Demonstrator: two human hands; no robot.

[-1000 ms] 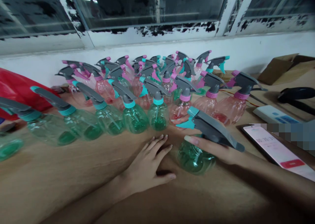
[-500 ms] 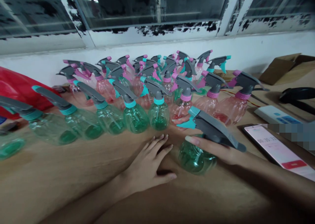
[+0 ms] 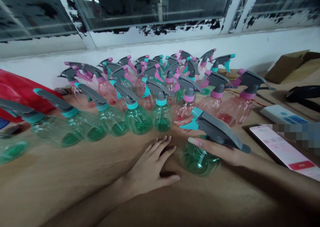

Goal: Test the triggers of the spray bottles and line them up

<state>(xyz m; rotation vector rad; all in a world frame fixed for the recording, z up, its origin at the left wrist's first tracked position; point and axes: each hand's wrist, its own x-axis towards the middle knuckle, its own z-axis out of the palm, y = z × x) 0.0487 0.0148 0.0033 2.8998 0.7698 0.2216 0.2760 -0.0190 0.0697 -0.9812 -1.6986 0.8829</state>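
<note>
My right hand [image 3: 220,150] is wrapped round the neck of a green spray bottle [image 3: 200,162] with a grey and turquoise trigger head. The bottle is upright or nearly so, and its nozzle points left. Flat on the wooden table [image 3: 75,177], just left of that bottle, lies my left hand [image 3: 150,168] with its fingers spread and nothing in it. Beyond my fingertips stands a front row of spray bottles: green ones such as this one [image 3: 162,118] on the left, pink ones such as this one [image 3: 237,109] on the right.
Several more pink and green spray bottles [image 3: 107,87] crowd behind the front row, near the wall. A red plastic bag [image 3: 22,90] lies at the left. To the right are a phone [image 3: 280,147], a white box-shaped device [image 3: 282,113], a black object [image 3: 305,95] and a cardboard box [image 3: 290,65].
</note>
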